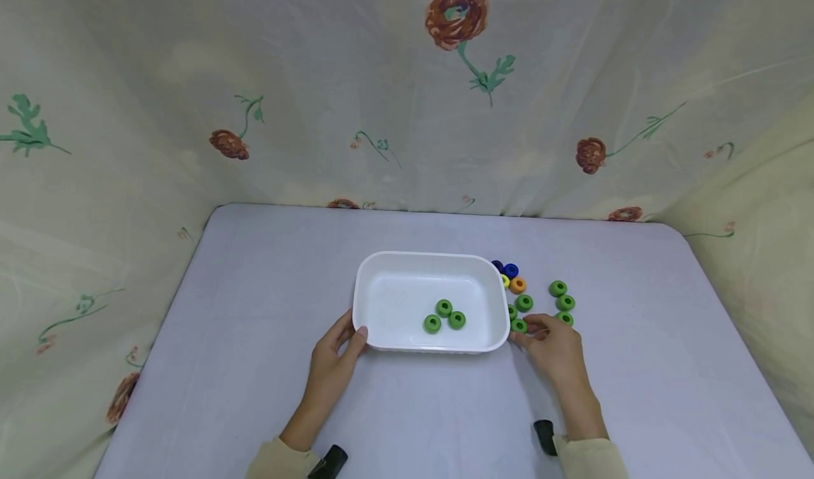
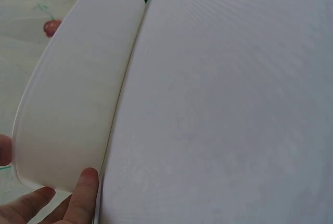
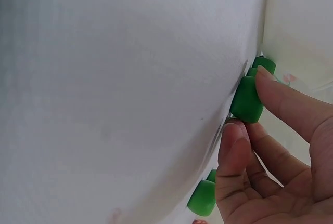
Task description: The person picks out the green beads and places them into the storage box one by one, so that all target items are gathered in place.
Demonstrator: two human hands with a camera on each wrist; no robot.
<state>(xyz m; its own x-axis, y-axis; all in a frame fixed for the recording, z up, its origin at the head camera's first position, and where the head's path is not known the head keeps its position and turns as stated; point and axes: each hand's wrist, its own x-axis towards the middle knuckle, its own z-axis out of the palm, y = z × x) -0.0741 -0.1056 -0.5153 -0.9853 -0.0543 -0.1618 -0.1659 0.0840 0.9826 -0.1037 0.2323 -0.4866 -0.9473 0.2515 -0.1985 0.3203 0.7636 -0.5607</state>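
A white rectangular tray (image 1: 416, 288) lies on the table with three green beads (image 1: 456, 320) inside, each with a hole. My left hand (image 1: 333, 366) holds the tray's left end, its thumb at the near corner of the rim. In the left wrist view, fingertips (image 2: 87, 182) touch the tray's outer wall (image 2: 78, 89). Beside the tray's right wall, my right hand (image 1: 552, 348) pinches a green bead (image 3: 247, 102) between thumb and finger, low at the table. More green beads (image 1: 524, 302) lie next to that hand.
Right of the tray sit dark blue beads (image 1: 511, 271), an orange bead (image 1: 518, 285) and a partly hidden yellow bead (image 1: 505, 280). Farther right is a short row of green beads (image 1: 565, 302). A flowered cloth (image 1: 381, 76) hangs behind the pale-covered table (image 1: 286, 253).
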